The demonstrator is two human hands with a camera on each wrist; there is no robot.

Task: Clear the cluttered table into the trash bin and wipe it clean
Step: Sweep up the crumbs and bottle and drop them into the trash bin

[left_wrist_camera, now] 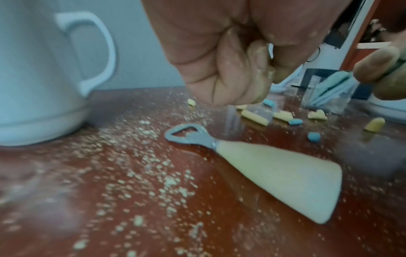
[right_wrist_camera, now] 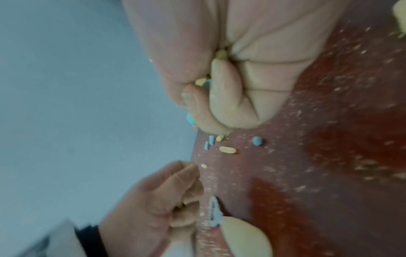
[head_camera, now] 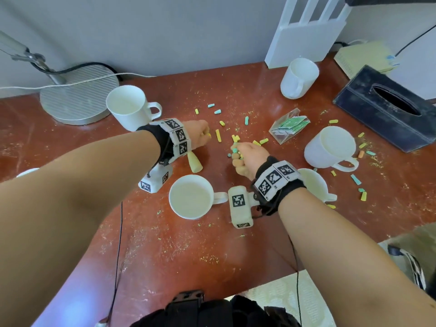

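Small yellow, teal and orange pieces [head_camera: 218,135] and fine crumbs lie scattered over the red-brown table [head_camera: 165,244]. My left hand [head_camera: 204,135] is curled just above the table left of the middle pile and holds a yellow piece at its fingertips; the left wrist view shows this left hand [left_wrist_camera: 237,69] closed. My right hand [head_camera: 238,154] is a fist gripping several teal and yellow pieces [right_wrist_camera: 203,81] that poke out between the fingers [right_wrist_camera: 222,97]. Loose pieces [right_wrist_camera: 227,149] lie between the two hands.
A bottle opener [head_camera: 194,161] with a cream handle lies under my left wrist. White mugs [head_camera: 127,109] [head_camera: 191,197] [head_camera: 329,147] [head_camera: 298,77] ring the pile. A clear holder of green packets [head_camera: 291,126], a dark tissue box [head_camera: 389,107] and a lamp base [head_camera: 80,97] stand farther out.
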